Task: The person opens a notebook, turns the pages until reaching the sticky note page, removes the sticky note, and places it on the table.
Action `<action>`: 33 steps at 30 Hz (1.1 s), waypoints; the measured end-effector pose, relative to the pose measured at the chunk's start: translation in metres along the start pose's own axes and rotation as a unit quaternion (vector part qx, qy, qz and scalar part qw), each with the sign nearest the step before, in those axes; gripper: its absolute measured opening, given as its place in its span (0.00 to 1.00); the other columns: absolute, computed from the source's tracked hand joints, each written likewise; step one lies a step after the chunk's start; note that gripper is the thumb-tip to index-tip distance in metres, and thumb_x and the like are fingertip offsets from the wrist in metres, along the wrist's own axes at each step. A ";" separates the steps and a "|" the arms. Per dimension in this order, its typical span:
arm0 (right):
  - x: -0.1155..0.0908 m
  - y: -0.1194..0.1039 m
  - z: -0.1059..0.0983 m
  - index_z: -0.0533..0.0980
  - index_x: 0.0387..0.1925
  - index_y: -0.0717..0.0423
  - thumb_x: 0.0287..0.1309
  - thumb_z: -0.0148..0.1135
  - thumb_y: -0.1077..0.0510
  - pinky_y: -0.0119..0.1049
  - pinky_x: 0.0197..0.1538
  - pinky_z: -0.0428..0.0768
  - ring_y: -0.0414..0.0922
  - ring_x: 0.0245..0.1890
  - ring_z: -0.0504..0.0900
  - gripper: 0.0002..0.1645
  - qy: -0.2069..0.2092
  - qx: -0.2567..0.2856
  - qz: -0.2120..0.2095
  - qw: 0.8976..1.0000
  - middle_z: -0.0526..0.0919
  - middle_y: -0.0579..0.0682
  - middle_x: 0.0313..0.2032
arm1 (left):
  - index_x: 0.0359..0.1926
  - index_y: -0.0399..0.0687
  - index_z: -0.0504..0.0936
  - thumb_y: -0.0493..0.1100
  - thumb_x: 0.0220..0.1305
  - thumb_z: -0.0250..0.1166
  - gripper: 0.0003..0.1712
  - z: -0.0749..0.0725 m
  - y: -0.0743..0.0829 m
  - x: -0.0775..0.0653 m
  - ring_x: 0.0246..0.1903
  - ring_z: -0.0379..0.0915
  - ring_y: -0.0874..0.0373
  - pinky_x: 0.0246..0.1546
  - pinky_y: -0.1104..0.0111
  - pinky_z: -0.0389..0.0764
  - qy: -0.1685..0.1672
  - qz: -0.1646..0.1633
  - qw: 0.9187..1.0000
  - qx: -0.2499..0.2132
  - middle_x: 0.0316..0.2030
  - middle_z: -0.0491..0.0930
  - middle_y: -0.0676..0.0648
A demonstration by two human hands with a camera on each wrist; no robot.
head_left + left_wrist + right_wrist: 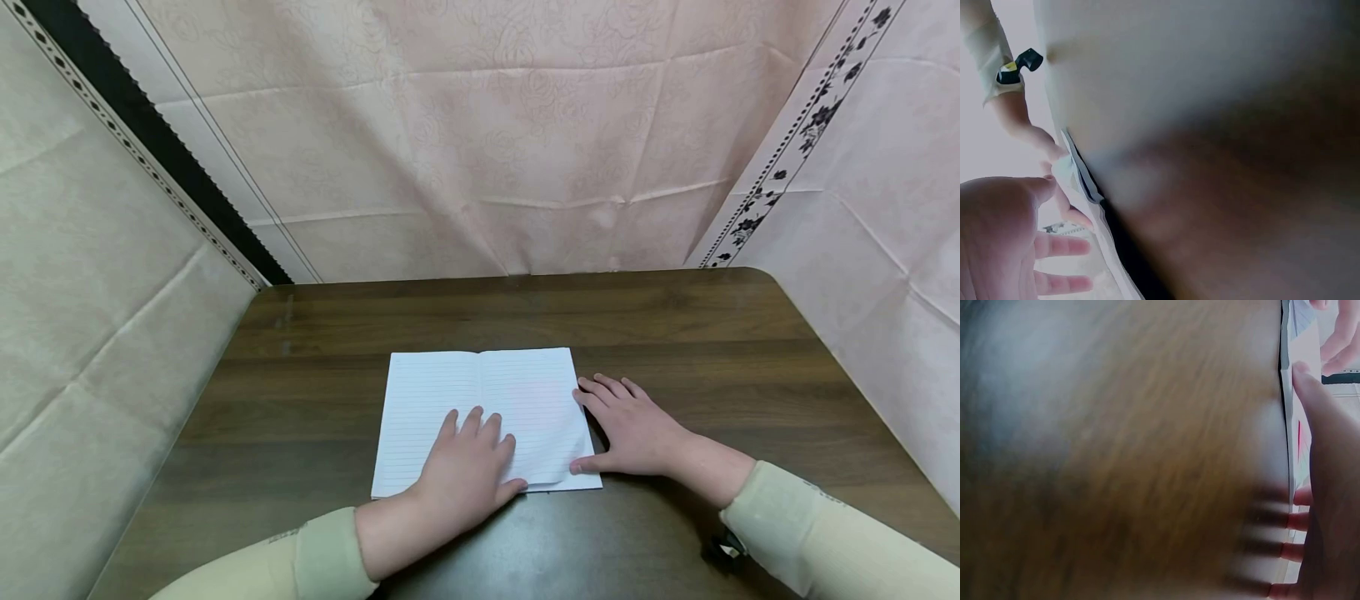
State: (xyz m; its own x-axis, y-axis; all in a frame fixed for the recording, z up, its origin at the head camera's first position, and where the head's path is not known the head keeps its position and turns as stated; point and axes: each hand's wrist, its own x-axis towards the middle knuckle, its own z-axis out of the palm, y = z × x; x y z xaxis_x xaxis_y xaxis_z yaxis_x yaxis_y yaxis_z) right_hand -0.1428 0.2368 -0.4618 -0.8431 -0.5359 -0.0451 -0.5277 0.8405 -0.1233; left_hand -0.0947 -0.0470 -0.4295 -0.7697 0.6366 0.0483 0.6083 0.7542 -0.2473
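An open lined notebook (442,392) lies on the dark wooden table, its two blank ruled pages facing up. My left hand (468,467) rests across the lower middle of it, fingers spread over the pages and thumb by the bottom edge. At the notebook's right side is my right hand (637,429), its thumb on the lower right corner and its fingers along the right edge. That page's lower corner looks slightly raised and curved. In the right wrist view the thumb (1310,387) touches the paper, while the other fingertips reach beside the edge.
The brown wood-grain table (300,400) extends around the notebook. Pale patterned cloth (465,150) hangs behind it and along both sides. A small black device (723,550) sits under the right sleeve cuff.
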 end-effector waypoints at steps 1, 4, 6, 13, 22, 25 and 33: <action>0.000 0.000 0.000 0.62 0.73 0.54 0.43 0.47 0.11 0.61 0.69 0.54 0.56 0.74 0.55 0.68 0.000 0.001 0.000 1.000 0.61 0.53 0.73 | 0.53 0.58 0.82 0.75 0.63 0.53 0.34 0.000 0.001 0.001 0.61 0.70 0.45 0.59 0.47 0.68 0.006 0.007 1.000 0.003 0.57 0.77 0.47; 0.000 -0.001 0.000 0.63 0.73 0.54 0.43 0.47 0.11 0.61 0.69 0.55 0.56 0.74 0.55 0.68 0.000 0.001 0.002 1.000 0.62 0.53 0.73 | 0.49 0.58 0.82 0.74 0.63 0.54 0.31 -0.002 0.004 0.002 0.58 0.70 0.47 0.59 0.48 0.69 0.028 0.033 0.999 0.008 0.54 0.77 0.48; 0.001 -0.001 -0.001 0.63 0.72 0.54 0.44 0.47 0.11 0.61 0.69 0.55 0.56 0.74 0.55 0.68 0.000 0.001 0.004 1.000 0.62 0.53 0.73 | 0.45 0.57 0.82 0.73 0.62 0.56 0.29 -0.003 0.006 0.004 0.57 0.70 0.48 0.58 0.49 0.69 0.045 0.051 0.998 0.009 0.52 0.77 0.49; 0.001 -0.003 -0.001 0.63 0.72 0.53 0.44 0.45 0.10 0.62 0.69 0.56 0.56 0.73 0.55 0.67 0.000 -0.001 0.006 1.000 0.62 0.53 0.72 | 0.41 0.58 0.81 0.69 0.61 0.61 0.23 -0.004 0.012 0.010 0.57 0.70 0.48 0.60 0.50 0.67 0.076 0.098 0.992 0.018 0.51 0.77 0.49; 0.001 -0.003 0.000 0.63 0.72 0.54 0.45 0.44 0.10 0.62 0.69 0.56 0.57 0.73 0.56 0.67 0.005 -0.003 0.003 1.000 0.62 0.53 0.72 | 0.38 0.59 0.82 0.58 0.64 0.63 0.12 -0.002 0.016 0.015 0.58 0.70 0.49 0.62 0.50 0.66 0.099 0.113 0.988 0.029 0.49 0.77 0.51; 0.001 -0.002 0.000 0.63 0.72 0.54 0.45 0.44 0.10 0.62 0.69 0.55 0.57 0.73 0.55 0.67 0.005 -0.004 0.003 1.000 0.62 0.53 0.73 | 0.37 0.59 0.82 0.52 0.66 0.62 0.06 -0.003 0.016 0.015 0.58 0.70 0.49 0.62 0.50 0.66 0.104 0.118 0.987 0.036 0.49 0.77 0.51; 0.000 -0.002 -0.003 0.63 0.72 0.54 0.45 0.45 0.10 0.62 0.69 0.55 0.57 0.73 0.55 0.68 0.001 0.003 -0.001 1.000 0.61 0.53 0.73 | 0.40 0.60 0.82 0.45 0.66 0.59 0.06 -0.005 0.017 0.014 0.59 0.69 0.49 0.64 0.51 0.64 0.089 0.121 0.988 0.041 0.50 0.76 0.51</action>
State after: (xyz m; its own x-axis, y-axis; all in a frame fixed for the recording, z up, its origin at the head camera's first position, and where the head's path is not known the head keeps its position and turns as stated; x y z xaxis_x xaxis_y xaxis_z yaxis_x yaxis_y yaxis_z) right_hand -0.1419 0.2360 -0.4591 -0.8420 -0.5378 -0.0423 -0.5291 0.8386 -0.1297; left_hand -0.0938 -0.0249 -0.4277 -0.5527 0.8207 0.1447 0.7473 0.5649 -0.3499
